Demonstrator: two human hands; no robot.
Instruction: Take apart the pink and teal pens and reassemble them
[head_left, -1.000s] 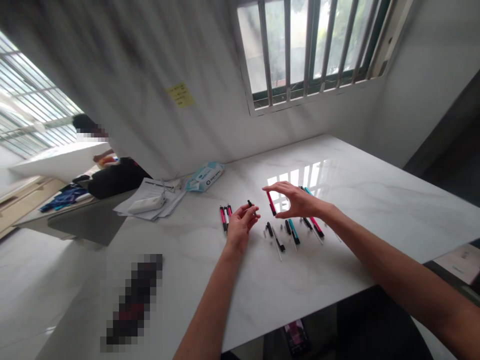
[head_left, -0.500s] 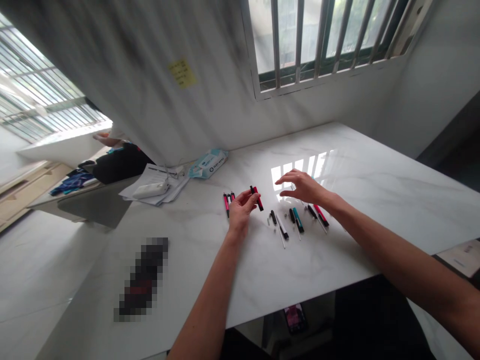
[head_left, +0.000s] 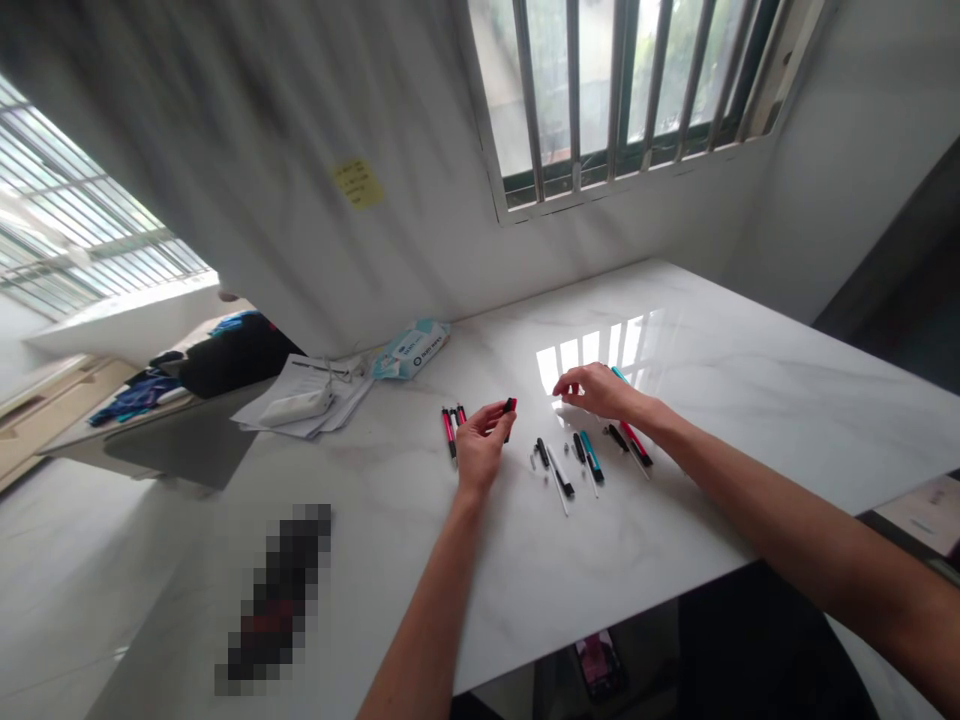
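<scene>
Pinched upright in my left hand (head_left: 482,440) are red and black pen parts (head_left: 511,406), largely covered by the fingers. My right hand (head_left: 592,388) is low over the table, fingertips drawn together; whatever may be between them is too small to make out. In front of the hands lie taken-apart pens: a white pen barrel (head_left: 556,468), a teal pen barrel (head_left: 592,458) and a red pen barrel (head_left: 636,443), with black parts, thin white refills and tiny metal pieces. Behind my right hand a teal piece (head_left: 619,375) partly shows. Assembled pens (head_left: 449,432) lie left of my left hand.
A wet-wipes pack (head_left: 411,350) and papers (head_left: 281,400) with a white device (head_left: 298,406) lie at the back left of the marble table (head_left: 390,560). A blurred-out dark object (head_left: 277,600) is at the left. Below the front edge a phone (head_left: 598,662) shows.
My right hand has come down toward the table and its spread fingers have closed together. The pen parts in my left hand have turned more end-on. The camera view has shifted slightly.
</scene>
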